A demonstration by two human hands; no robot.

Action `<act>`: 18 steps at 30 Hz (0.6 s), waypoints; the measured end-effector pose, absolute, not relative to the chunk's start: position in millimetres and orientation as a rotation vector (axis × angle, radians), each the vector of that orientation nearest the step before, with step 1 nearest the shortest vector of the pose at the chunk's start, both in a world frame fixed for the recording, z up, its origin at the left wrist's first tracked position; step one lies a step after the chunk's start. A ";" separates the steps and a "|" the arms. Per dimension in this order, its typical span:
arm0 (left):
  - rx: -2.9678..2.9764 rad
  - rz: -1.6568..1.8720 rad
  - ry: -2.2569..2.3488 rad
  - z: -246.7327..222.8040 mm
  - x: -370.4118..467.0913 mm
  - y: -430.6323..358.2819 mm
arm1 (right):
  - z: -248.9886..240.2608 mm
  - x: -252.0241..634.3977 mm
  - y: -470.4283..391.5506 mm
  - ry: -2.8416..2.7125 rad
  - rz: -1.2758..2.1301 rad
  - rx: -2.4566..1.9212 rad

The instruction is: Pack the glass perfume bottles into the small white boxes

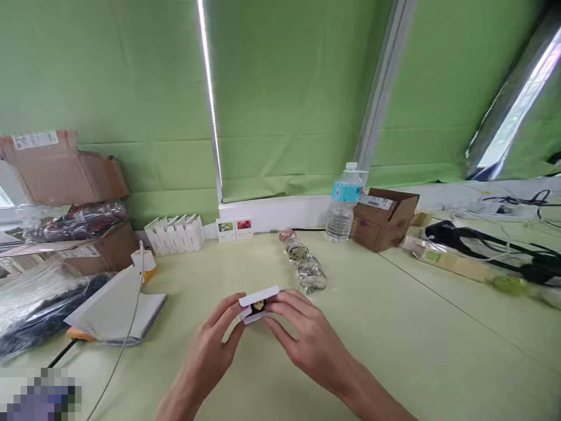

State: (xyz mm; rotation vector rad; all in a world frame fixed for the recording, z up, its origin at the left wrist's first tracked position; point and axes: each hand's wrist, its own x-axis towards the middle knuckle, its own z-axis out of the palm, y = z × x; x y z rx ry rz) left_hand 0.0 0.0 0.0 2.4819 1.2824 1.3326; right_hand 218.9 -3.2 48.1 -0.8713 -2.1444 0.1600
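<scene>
A small white box is held up between both hands above the table. Its near end is open, and something dark with a gold-coloured part shows inside. The fingers and thumb of my left hand grip its left side. On the right side, the fingers of my right hand close on the box, the thumb just below it. Beyond my hands, a row of small clear-wrapped items lies on the table.
Several white boxes and two picture cards stand at the back. A water bottle is beside a brown carton. Papers, a cable and wrapped goods lie left; black straps lie right.
</scene>
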 end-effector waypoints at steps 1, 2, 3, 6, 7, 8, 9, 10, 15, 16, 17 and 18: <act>2.467 1.345 1.274 0.7 1.8 0.1 | 47.1 219.2 -2.8 -2.121 0.155 -0.877; 2.445 1.355 1.269 1.6 3.4 0.1 | 46.4 219.4 -2.5 -2.101 0.152 -0.882; 2.414 1.363 1.268 2.7 4.7 0.1 | 45.9 219.8 -2.4 -2.084 0.150 -0.885; 2.267 1.369 1.289 7.9 5.6 -0.2 | 46.6 221.0 -3.7 -2.050 0.169 -0.890; 2.209 1.364 1.301 9.9 5.1 -0.2 | 47.1 221.4 -4.4 -2.051 0.169 -0.879; 2.151 1.357 1.310 11.8 4.5 -0.1 | 47.7 221.9 -5.1 -2.058 0.160 -0.862; 2.095 1.348 1.311 13.5 3.8 0.0 | 48.0 222.4 -5.5 -2.069 0.143 -0.843; 2.046 1.340 1.304 15.0 3.3 0.2 | 48.2 222.9 -5.6 -2.083 0.119 -0.830; 1.973 1.334 1.248 19.0 5.6 -0.3 | 46.1 224.2 -1.7 -2.153 -0.036 -0.897; 1.981 1.339 1.235 19.1 6.7 -1.0 | 45.3 224.1 -0.6 -2.165 -0.058 -0.915; 1.982 1.350 1.222 18.9 7.9 -1.7 | 44.4 223.8 0.3 -2.178 -0.072 -0.931; 1.971 1.371 1.211 18.3 8.9 -2.5 | 43.4 223.4 1.0 -2.191 -0.080 -0.950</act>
